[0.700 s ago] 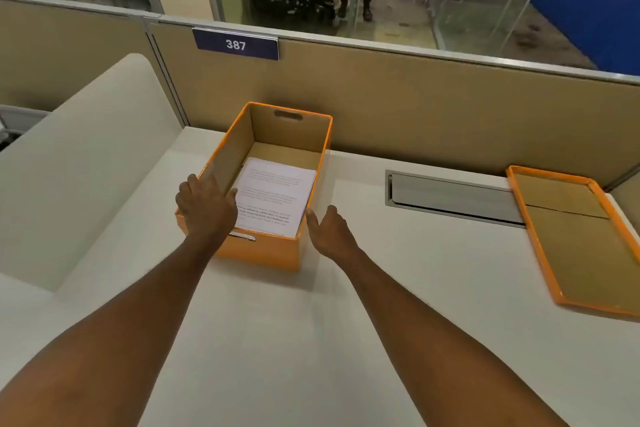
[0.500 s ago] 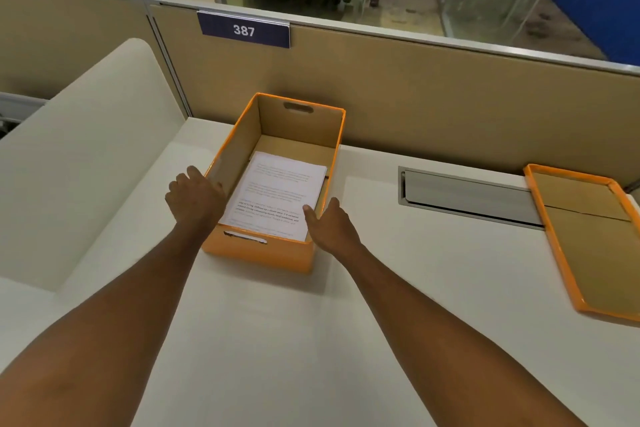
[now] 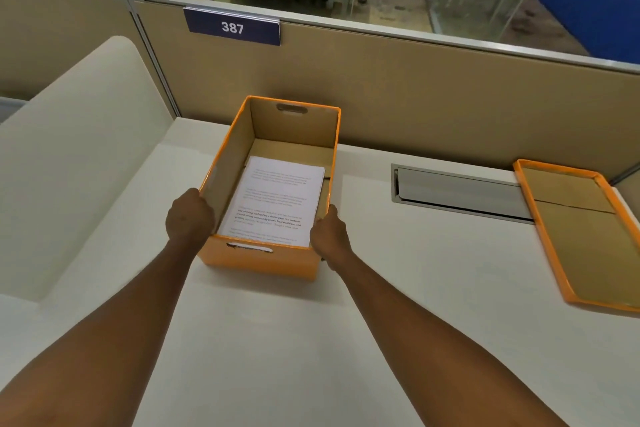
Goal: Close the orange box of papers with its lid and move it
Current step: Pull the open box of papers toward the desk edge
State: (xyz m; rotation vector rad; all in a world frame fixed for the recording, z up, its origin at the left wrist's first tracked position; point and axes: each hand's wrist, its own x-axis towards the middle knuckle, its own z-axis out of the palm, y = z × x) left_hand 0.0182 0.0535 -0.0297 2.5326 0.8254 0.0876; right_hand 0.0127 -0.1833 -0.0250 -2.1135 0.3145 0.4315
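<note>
My left hand (image 3: 188,217) and right hand (image 3: 329,236) grip the sides of the open box (image 3: 263,258) at centre frame, its long axis running away from me. Its lid (image 3: 585,239) lies upturned at right. A sign (image 3: 232,27) reads "387".

Even, soft overhead light, faint shadows, wide-angle bending at edges.

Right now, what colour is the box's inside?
Plain brown cardboard inside the box; orange outside. Head view.

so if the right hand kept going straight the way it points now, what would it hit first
The right hand points away from the person along the orange box's right wall, which it already grips. Past that, likely the tan partition, though depth is unclear.
</note>
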